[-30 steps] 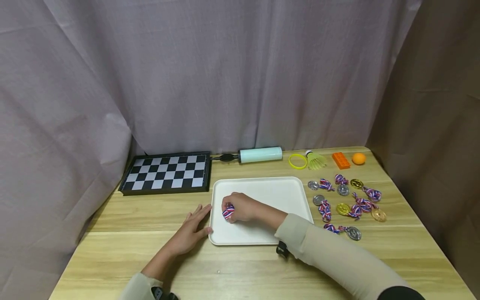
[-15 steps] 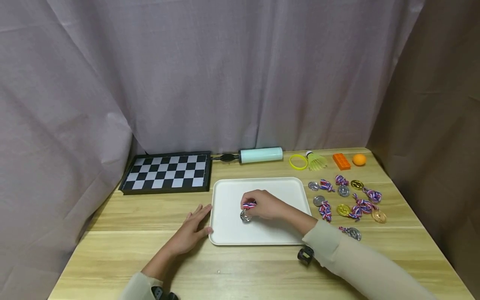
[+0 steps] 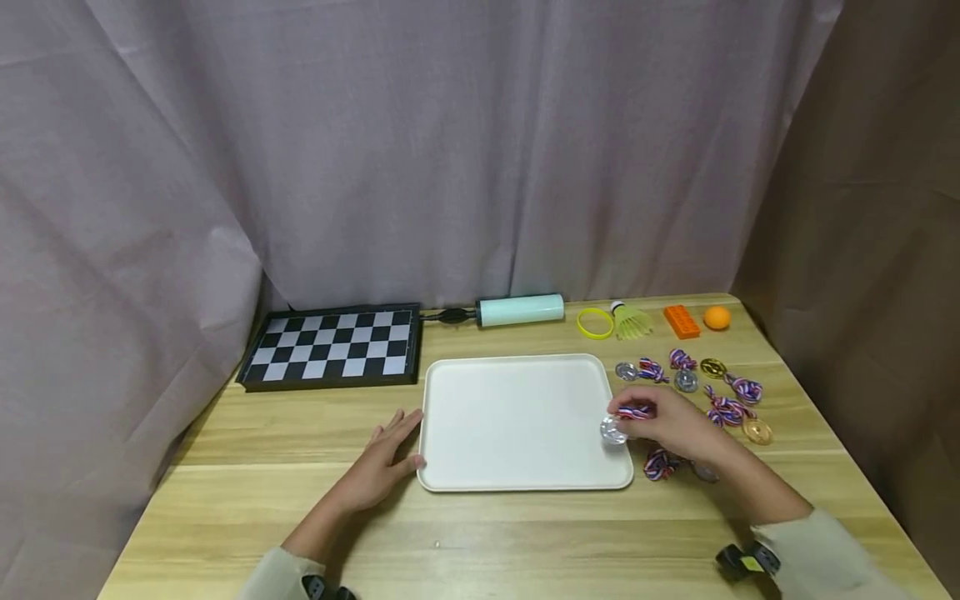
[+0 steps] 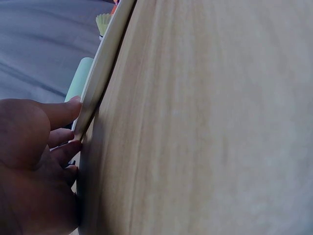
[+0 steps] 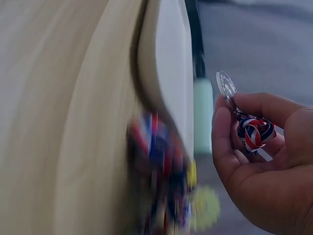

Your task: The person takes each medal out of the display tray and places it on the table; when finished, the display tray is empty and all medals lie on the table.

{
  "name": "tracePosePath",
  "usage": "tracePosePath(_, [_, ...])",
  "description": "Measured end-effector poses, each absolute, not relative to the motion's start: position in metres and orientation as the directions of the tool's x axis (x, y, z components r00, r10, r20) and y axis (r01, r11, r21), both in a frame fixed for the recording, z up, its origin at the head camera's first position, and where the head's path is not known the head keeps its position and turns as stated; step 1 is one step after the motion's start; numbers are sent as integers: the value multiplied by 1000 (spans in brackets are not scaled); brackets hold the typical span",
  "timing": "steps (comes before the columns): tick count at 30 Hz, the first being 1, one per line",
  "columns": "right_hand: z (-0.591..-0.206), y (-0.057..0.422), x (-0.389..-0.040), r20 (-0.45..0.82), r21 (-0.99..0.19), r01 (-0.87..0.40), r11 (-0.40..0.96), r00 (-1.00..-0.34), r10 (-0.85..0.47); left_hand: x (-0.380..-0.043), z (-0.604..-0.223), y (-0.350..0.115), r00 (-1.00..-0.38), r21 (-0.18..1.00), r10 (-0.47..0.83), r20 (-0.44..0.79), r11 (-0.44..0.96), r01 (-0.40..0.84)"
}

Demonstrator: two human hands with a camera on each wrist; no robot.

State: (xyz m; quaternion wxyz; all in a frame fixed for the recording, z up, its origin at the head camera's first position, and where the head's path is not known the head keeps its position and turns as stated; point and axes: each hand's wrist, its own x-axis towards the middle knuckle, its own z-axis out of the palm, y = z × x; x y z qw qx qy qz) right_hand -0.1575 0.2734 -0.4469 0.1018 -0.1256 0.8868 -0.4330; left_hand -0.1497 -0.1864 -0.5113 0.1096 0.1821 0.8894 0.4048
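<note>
Over the right rim of the white tray [image 3: 517,425], my right hand [image 3: 671,423] pinches a silver medal [image 3: 612,431] by its bundled red, white and blue ribbon [image 3: 636,412]. In the right wrist view the medal's disc [image 5: 226,85] sticks up past the fingertips, and the knotted ribbon [image 5: 255,132] sits between thumb and fingers. On the table, my left hand [image 3: 384,465] has its fingers stretched out, with thumb and fingertips against the tray's left edge. The left wrist view shows them touching the tray's side [image 4: 100,73]. Several other medals lie right of the tray, some partly hidden by my right hand.
A folded chessboard [image 3: 337,346] lies at the back left, beside a pale green hand pump [image 3: 521,310]. Along the back right are a yellow ring [image 3: 595,323], a shuttlecock [image 3: 632,322], an orange brick [image 3: 682,322] and an orange ball [image 3: 717,317]. A gold medal [image 3: 713,367] lies in front of them.
My right hand has moved right with the silver medal, from the tray's left part to its right rim. The left hand has stayed in place.
</note>
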Motion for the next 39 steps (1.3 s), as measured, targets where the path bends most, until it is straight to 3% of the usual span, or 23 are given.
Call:
tracePosePath(4, [-448,322,-141,-70,-759,-90,645,-973,-219,-150,-512,-187,-911,759,410,-51,609,232])
tracePosePath(10, [-458,386,-118,-141,-829,50,556,-982,-123,-150,-513,-186,-910,758,409,-64,614,222])
tracePosePath(14, [-464,414,-105,-178,-811,90,578,-979,-97,-150,-513,-186,-909,758,412,-63,613,225])
tracePosePath(24, [-479,430,-91,-226,-749,126,651,-971,-72,-150,-512,-187,-911,759,408,-65,612,220])
tracePosePath(32, [-471,430,-92,-148,-610,54,790,-988,-46,-150,-514,-187,-913,758,404,-53,612,226])
tracePosePath(39, [-457,428,-94,-88,-580,17,815,-995,-43,-149,-512,-186,-917,751,396,-49,619,228])
